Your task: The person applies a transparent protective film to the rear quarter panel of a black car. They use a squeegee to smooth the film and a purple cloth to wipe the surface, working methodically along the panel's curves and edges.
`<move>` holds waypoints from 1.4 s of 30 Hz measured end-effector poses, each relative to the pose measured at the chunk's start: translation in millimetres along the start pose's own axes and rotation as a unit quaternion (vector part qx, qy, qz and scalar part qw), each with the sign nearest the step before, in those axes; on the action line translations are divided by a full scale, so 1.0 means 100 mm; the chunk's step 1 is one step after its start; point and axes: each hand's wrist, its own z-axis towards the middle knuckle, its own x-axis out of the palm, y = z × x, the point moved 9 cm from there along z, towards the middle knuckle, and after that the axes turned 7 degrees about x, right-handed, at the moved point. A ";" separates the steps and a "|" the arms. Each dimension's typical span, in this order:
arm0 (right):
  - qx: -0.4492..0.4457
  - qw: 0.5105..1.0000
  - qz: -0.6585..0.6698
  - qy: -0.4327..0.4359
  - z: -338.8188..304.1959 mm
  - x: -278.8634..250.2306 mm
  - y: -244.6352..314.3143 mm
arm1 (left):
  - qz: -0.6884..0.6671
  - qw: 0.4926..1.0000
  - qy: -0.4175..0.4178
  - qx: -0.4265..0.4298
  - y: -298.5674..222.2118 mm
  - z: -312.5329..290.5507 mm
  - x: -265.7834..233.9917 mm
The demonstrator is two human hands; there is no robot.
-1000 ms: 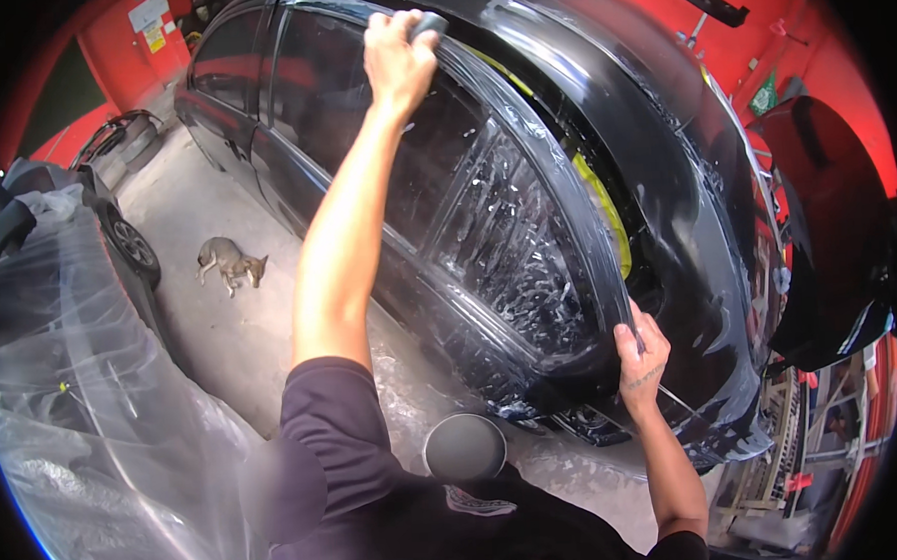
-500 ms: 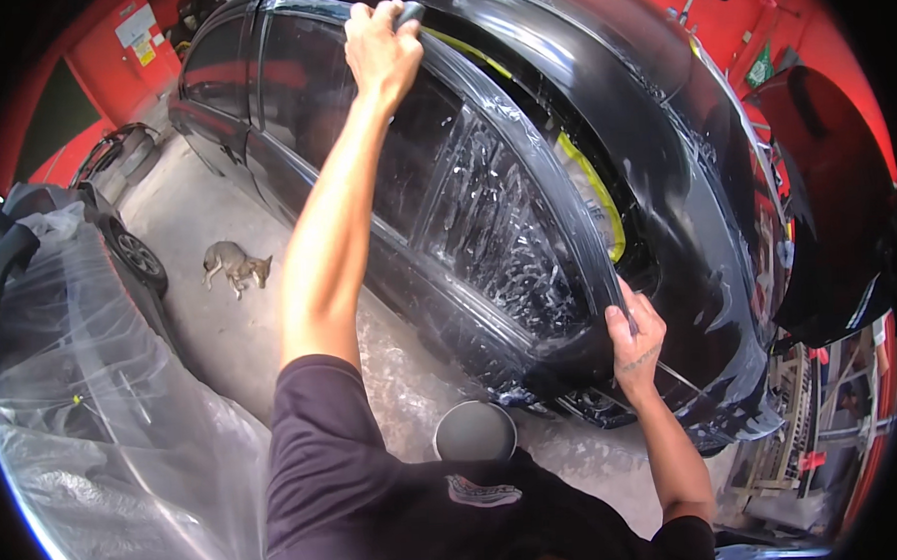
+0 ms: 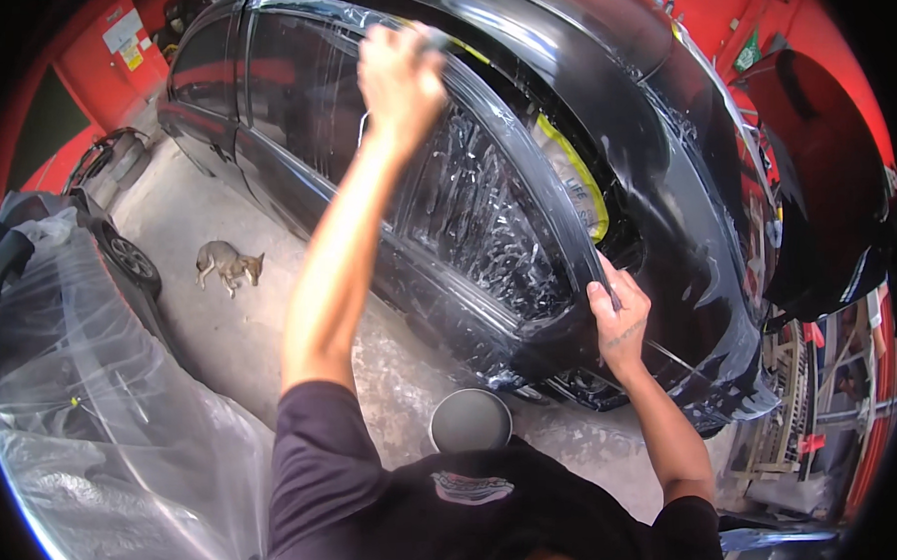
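A wet-looking black car door [image 3: 486, 213] stands open toward one o'clock, likely heavy, stiff and slippery, best held by its rim [image 3: 535, 144]. The right grip [image 3: 622, 317] pinches it at three; the left grip [image 3: 400, 90], blurred at twelve, cannot be read.

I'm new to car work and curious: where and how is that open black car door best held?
I'd grip the door by its free right edge, coming from the right, where the right hand holds it: the door stands ajar, so that narrow edge likely leaves room to wrap around.
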 end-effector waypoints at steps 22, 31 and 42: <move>-0.073 0.997 -0.018 0.015 -0.11 -0.04 -0.03 | -0.293 0.934 0.174 -0.108 -2.15 -1.69 -0.57; -0.027 0.994 0.028 0.106 -0.11 -0.17 -0.25 | -0.663 0.510 -0.042 -0.546 -2.18 -2.41 -0.63; -0.145 0.971 0.108 0.155 -0.47 -0.42 -0.20 | -0.361 0.824 0.064 -0.432 -2.92 -1.90 -0.47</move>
